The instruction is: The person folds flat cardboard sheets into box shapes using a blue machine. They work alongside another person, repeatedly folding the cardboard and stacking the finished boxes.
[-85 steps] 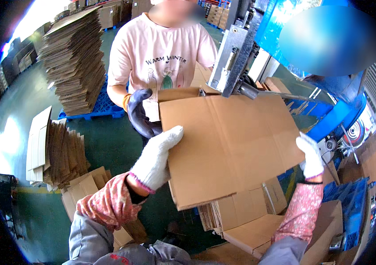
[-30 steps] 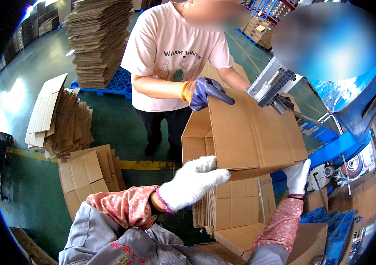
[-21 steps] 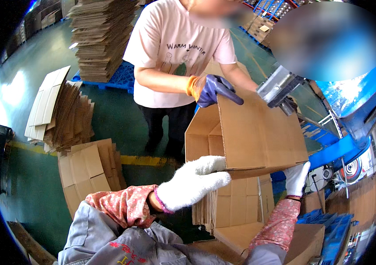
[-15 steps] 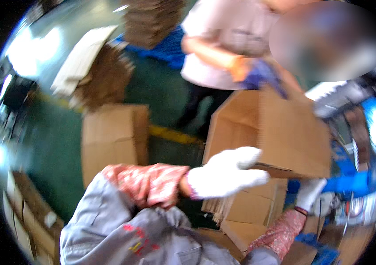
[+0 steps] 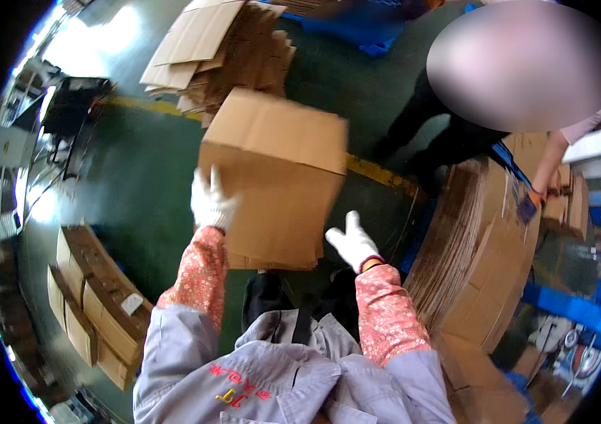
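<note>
Where the green floor (image 5: 138, 162) is crossed by a yellow line (image 5: 382, 173), a creased brown carton (image 5: 272, 212) is seen between both hands: left hand (image 5: 213, 203), fingers spread, laid at its left edge; right hand (image 5: 352, 242), unclenched, held apart. Flattened cartons (image 5: 247, 60) are stacked beyond; cardboard sheets (image 5: 459, 233), stacked rightward.

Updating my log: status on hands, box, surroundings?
Left hand open at left edge of cardboard box. Right hand open, apart from it. Flattened cardboard pile just beyond box.

White knit gloves (image 5: 212, 205) cover the person's hands (image 5: 354, 244); pink floral oversleeves (image 5: 200, 275) meet a grey jacket (image 5: 399, 381) with red and yellow embroidery (image 5: 233, 399).
</note>
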Demonstrator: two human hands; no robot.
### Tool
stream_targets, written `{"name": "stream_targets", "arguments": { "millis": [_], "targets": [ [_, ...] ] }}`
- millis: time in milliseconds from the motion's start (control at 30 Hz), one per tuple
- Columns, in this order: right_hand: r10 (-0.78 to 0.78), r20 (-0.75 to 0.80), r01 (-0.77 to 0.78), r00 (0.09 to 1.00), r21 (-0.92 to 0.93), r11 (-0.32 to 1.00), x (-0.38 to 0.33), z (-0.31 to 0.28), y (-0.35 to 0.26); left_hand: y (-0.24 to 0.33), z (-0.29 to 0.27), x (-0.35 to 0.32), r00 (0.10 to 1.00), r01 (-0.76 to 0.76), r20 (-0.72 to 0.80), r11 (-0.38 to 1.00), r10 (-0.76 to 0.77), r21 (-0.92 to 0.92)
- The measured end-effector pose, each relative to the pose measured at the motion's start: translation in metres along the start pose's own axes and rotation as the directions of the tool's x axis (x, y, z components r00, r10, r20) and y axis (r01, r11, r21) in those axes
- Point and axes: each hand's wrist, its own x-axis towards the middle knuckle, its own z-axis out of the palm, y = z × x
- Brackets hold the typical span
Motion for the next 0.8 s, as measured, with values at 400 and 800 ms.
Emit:
{"name": "stream_targets", "arguments": {
  "millis": [400, 800],
  "targets": [
    [0.400, -0.676, -0.673, 0.619, -0.194, 0.713, -0.413, -0.419, 0.157, 0.348, -0.027, -0.173, 0.255, -0.441, 0.483, 0.545, 0.838, -0.713],
    [0.872, -0.481, -0.974, -0.090, -0.139, -0.177, -0.589, -0.549, 0.438, 0.606, -0.173, -0.500, -0.699, -0.168, -0.336, -0.602, 0.631, -0.781]
  ]
}}
